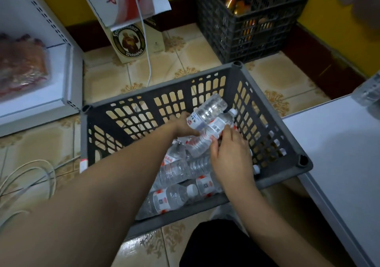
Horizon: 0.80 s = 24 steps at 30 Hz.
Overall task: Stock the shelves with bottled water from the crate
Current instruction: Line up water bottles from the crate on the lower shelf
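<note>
Both hands reached into the grey crate [267, 110]: the left hand [185, 125] curled round one water bottle [207, 110], the right hand [230, 151] pinched another bottle [218, 128], apparently lifting them for shelving. More bottles [170, 199] lay loose inside, beside a white shelf [339, 143].

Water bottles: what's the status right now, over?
Left hand and right hand gripping two bottles over the grey crate. More bottles inside. Nothing in the way.

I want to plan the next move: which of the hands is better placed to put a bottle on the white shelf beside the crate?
The right hand: it already grips a bottle, and the white shelf lies on its side.
</note>
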Each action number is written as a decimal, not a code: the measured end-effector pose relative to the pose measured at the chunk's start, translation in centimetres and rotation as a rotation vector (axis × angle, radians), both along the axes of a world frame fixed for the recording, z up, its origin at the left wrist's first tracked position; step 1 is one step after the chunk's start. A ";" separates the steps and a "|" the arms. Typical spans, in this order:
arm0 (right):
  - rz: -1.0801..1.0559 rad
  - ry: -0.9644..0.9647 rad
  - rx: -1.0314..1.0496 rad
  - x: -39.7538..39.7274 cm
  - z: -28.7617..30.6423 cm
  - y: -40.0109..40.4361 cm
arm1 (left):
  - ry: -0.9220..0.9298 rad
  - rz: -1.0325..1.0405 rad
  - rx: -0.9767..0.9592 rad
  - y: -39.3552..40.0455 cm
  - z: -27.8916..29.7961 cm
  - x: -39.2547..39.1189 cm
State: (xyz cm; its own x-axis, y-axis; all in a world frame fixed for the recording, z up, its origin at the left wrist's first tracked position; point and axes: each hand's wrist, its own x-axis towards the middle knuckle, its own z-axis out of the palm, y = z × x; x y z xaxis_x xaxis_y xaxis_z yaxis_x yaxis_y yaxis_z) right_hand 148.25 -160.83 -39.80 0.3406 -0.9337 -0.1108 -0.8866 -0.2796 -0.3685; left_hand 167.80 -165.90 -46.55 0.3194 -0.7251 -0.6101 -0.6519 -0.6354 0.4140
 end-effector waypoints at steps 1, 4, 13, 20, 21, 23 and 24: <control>-0.004 -0.003 0.003 0.0 -0.1 0.0 | -0.093 0.014 -0.043 0.1 -0.6 -0.4; -0.009 -0.026 0.004 0.0 -0.5 -0.1 | -0.146 0.070 -0.106 -0.4 -2.6 -0.8; -0.021 -0.062 0.025 0.0 -1.4 -0.3 | -0.092 0.056 -0.148 -2.3 -2.7 -0.1; -0.113 -0.243 -0.012 -0.3 -0.4 -0.4 | -0.550 -0.607 -0.398 -2.1 5.2 -2.3; -0.112 -0.284 -0.022 -0.7 0.3 -0.3 | -0.656 -0.767 -0.421 -2.0 7.1 -2.7; -0.048 -0.283 -0.052 -1.9 1.9 -0.3 | -0.800 -1.042 -0.439 -1.6 10.8 -3.5; 0.004 -0.231 -0.066 -2.8 2.7 -0.5 | -0.836 -1.149 -0.454 -1.2 13.0 -4.0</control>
State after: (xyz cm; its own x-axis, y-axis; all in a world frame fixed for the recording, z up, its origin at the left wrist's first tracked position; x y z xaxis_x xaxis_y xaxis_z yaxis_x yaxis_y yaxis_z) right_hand 145.49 -161.33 -37.08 0.3537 -0.9348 0.0314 -0.7797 -0.3132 -0.5422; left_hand 163.84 -167.13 -33.52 -0.4088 -0.8899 -0.2023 -0.8368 0.4540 -0.3060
